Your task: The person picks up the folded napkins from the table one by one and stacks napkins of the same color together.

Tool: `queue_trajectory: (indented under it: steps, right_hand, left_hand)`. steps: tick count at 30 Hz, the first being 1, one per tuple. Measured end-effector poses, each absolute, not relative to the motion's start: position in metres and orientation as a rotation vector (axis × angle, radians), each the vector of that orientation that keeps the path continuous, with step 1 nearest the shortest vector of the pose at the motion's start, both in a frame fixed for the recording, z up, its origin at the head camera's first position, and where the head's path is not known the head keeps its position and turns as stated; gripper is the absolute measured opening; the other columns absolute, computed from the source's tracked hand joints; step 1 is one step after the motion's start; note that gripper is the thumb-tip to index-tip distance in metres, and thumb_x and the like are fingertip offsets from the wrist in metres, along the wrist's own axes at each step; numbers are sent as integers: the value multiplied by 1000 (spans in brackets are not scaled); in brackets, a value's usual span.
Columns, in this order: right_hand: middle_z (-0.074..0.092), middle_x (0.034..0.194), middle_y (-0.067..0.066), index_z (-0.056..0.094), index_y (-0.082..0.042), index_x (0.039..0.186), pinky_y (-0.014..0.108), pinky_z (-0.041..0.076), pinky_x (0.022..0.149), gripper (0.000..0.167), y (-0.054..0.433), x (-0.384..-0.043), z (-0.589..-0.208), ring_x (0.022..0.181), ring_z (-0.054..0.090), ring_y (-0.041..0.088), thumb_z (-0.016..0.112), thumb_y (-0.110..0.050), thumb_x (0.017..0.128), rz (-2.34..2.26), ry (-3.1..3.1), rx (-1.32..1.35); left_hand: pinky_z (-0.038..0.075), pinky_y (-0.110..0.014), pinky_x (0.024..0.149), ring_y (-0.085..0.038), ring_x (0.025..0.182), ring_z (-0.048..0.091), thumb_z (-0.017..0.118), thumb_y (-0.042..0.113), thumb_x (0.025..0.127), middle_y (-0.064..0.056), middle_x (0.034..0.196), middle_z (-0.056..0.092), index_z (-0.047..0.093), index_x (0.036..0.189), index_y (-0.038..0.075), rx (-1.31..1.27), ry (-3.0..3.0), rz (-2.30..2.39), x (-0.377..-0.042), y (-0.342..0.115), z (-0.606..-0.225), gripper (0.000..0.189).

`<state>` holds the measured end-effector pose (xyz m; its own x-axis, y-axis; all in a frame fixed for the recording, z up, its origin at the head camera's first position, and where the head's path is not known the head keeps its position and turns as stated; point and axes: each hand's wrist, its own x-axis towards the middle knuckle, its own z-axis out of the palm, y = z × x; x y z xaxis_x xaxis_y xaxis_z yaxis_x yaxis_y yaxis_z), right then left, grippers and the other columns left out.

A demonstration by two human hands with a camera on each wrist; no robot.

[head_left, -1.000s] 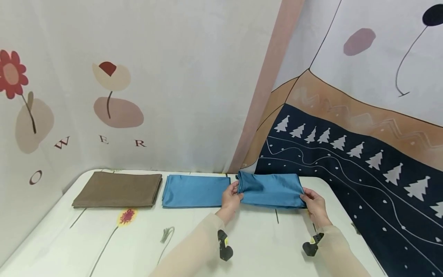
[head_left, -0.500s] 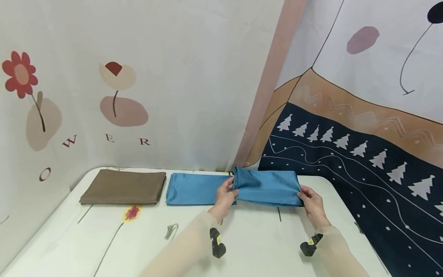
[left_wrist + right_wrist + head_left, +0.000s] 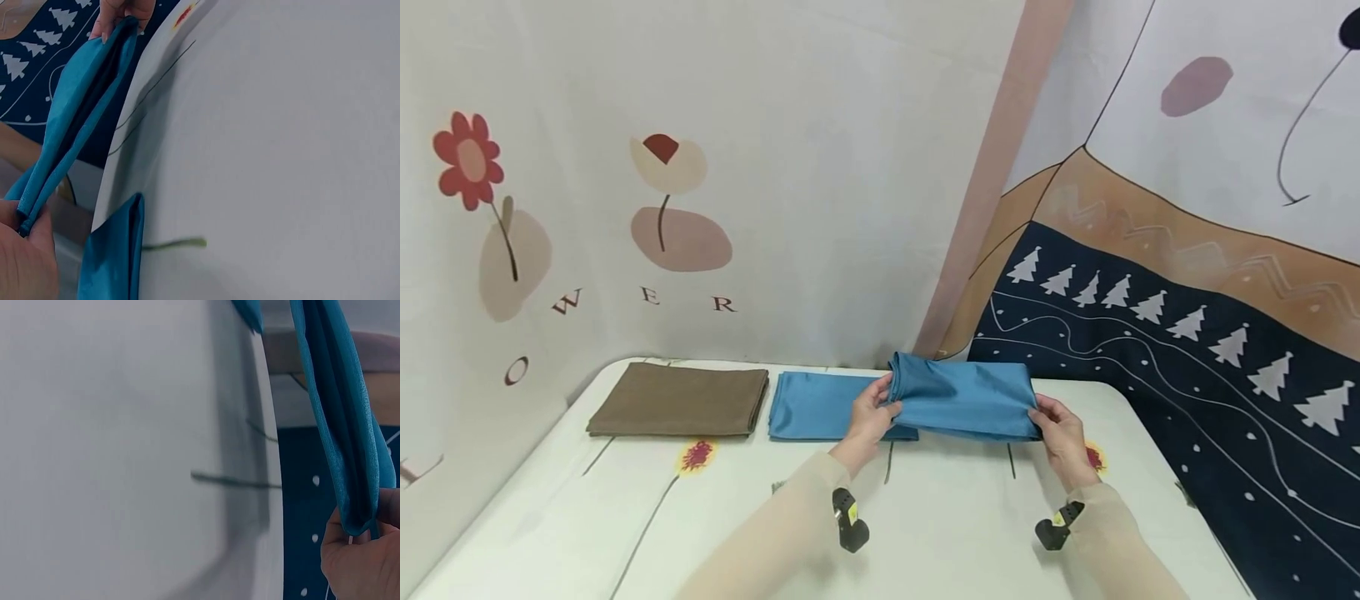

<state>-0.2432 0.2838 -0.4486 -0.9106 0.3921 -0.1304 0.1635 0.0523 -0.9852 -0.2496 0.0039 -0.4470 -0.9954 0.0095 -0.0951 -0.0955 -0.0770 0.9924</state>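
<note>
A folded blue cloth (image 3: 966, 400) hangs between my two hands above the table's back right. My left hand (image 3: 871, 417) pinches its left edge, and my right hand (image 3: 1060, 433) pinches the right edge. In the left wrist view the lifted cloth (image 3: 69, 119) shows its folded layers, with a hand at each end. The right wrist view shows the right hand (image 3: 365, 550) gripping a corner of it. A second folded blue cloth (image 3: 816, 407) lies flat on the table, and the lifted one overlaps its right part in the head view.
A folded brown cloth (image 3: 677, 400) lies at the back left of the white flower-printed table (image 3: 970, 525). Something small and greenish (image 3: 777, 486) shows partly behind the left sleeve. A printed curtain (image 3: 820, 183) stands right behind the table, and a dark tree-patterned one (image 3: 1135, 367) at right.
Both hands have raised the blue cloth and carried it left, so it covers more of the flat blue cloth in view. The head view has turned slightly left.
</note>
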Motion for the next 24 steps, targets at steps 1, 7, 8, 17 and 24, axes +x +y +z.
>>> queue_trajectory:
  steps: [1,7,8,17,24]
  right_hand:
    - [49,95,-4,47,5,131,10,44,69,40,281,-244,-449,90,43,13,52,3,91,1972,-2144,-566]
    - [49,91,-6,49,5,129,12,44,68,38,262,-247,-449,88,43,13,52,3,91,1985,-2149,-522]
    - [49,90,-6,50,5,129,13,44,68,38,258,-247,-449,88,44,13,53,3,91,1992,-2143,-519]
    - [50,99,2,51,4,128,11,44,67,38,227,-251,-447,91,44,15,53,5,90,2024,-2142,-502]
    - [48,95,0,51,5,128,12,43,67,38,208,-252,-446,92,43,15,53,6,90,2091,-2114,-473]
  left_hand:
    - [46,-50,95,-36,122,48,55,-1,91,-19,133,49,44,140,12,-96,2090,2250,-250,1,-447,52]
    - [44,-51,97,-36,122,48,55,-1,91,-19,134,50,44,141,13,-128,2113,2244,-248,-20,-446,52]
    - [44,-52,97,-36,122,48,55,-1,91,-19,134,49,44,140,13,-140,2113,2246,-248,-24,-446,52]
    - [42,-52,100,-37,127,43,55,-3,91,-20,139,43,43,141,13,-225,2104,2256,-246,-54,-447,54]
    - [40,-52,101,-38,128,42,55,-3,91,-20,141,40,43,141,15,-251,2114,2237,-248,-76,-447,55]
